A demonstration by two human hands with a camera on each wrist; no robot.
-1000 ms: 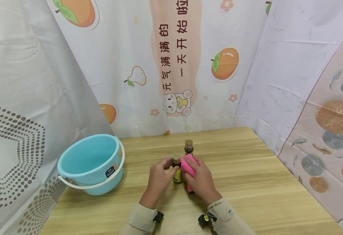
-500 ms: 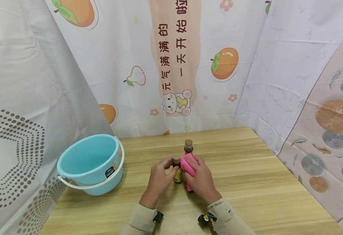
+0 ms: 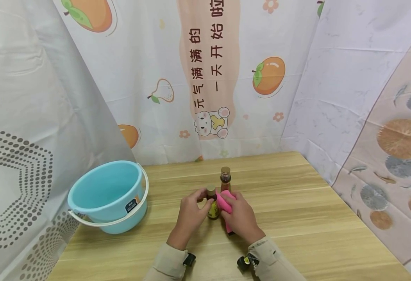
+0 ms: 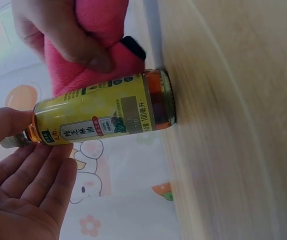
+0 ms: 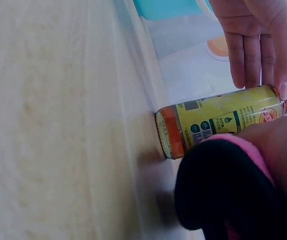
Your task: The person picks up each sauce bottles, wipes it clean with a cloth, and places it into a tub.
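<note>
Pink cloth (partly hidden), gripped by right hand, beside yellow-labelled bottle

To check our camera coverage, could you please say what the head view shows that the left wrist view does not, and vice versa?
Head view only: the blue bucket and gold-capped bottle.
Left wrist view only: readable print, such as "100", on the yellow label.
Both: the left hand holding the yellow-labelled bottle, the right hand holding the pink cloth.
</note>
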